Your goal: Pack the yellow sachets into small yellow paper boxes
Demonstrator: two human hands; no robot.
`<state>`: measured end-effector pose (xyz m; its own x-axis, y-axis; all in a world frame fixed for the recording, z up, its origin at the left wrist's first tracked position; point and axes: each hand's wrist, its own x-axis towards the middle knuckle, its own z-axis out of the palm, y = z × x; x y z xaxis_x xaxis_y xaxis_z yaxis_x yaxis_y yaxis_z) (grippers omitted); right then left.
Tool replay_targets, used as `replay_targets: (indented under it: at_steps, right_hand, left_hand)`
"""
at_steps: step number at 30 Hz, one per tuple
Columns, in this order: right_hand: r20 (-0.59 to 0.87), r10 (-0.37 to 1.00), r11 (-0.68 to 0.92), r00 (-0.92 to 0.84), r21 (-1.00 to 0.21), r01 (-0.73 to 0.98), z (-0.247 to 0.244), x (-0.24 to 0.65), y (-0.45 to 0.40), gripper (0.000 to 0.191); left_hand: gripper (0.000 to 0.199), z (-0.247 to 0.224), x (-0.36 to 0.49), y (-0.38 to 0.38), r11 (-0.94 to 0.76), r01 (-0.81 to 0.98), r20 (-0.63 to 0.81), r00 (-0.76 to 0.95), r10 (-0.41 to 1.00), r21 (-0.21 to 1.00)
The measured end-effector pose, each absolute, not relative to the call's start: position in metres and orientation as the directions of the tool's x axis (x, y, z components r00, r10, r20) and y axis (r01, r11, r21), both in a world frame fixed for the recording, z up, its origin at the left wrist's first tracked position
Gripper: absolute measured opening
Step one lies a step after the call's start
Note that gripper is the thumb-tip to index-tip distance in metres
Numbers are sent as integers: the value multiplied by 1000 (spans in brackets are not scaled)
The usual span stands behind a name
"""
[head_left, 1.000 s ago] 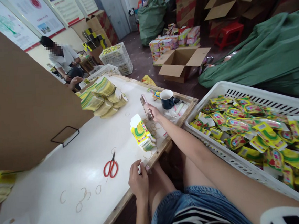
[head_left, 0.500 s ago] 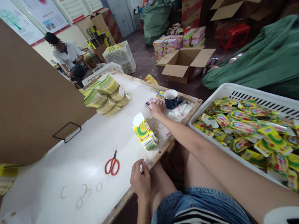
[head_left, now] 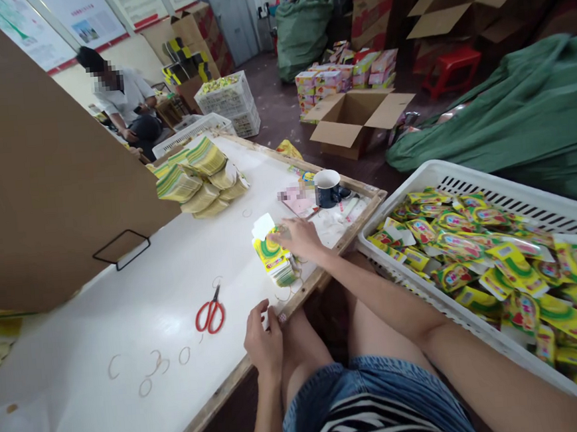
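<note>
My right hand (head_left: 297, 237) reaches over a small stack of yellow-green printed cardboard packets (head_left: 274, 257), its fingers stretched out at the stack's upper right side. Whether the fingertips touch the top packet I cannot tell. At the wooden front edge of the table, my left hand (head_left: 264, 339) rests with loosely bent fingers and thumb apart, and no object shows in it. Red-handled scissors (head_left: 210, 315) lie to its left. Beyond my right hand are a pink phone (head_left: 298, 200) and a dark blue mug (head_left: 327, 188).
Bundled packets (head_left: 201, 183) are piled at the table's far end. Rubber bands (head_left: 184, 355) lie scattered. A white crate (head_left: 445, 170) of yellow packages stands at my right. A cardboard partition (head_left: 55, 168) rises at left, and another person (head_left: 126, 95) sits beyond. An open carton (head_left: 355, 121) is on the floor.
My right hand has left the phone and come back toward me, over the packet stack. The left hand keeps its place at the table edge. The view has shifted slightly.
</note>
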<state>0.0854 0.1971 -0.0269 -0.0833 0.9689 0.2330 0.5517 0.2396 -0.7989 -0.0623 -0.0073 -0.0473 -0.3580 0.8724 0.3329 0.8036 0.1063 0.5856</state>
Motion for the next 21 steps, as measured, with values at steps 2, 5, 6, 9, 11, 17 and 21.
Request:
replay_targets:
  at_steps: [2,5,6,9,11,17,21]
  right_hand:
    - [223,966,260,-133,-802,538,-27,83,171,43]
    - [205,972,236,-118,-821,520,-26,81,148,34]
    - [203,974,227,-104,-828,513,-25,81,144,29]
    - [203,977,208,-63,-850,483,-22,79,138,16]
    - [202,979,198,-39,-869,453,-21,77,137,10]
    - [193,981,176,29,-937,302,-27,87,127,23]
    - [152,986,139,63,-974,177,-33,107,109,14]
  left_hand:
    - [25,-47,-61,-5,129,746,276,-394,876,654]
    - [26,-46,-60,0,120,662,228,-414,881,740]
    - [27,-45,-61,2,100,633,231,-419,878,768]
    - [28,-39,-63,13,16,579,284,-424,860,815]
    - [32,-33,-64,25,-30,604,344,-411,844,797]
    - [47,-15,-57,67,-270,804,427,23,904,529]
    - [28,-11,-54,75,-302,830,425,88,901,469]
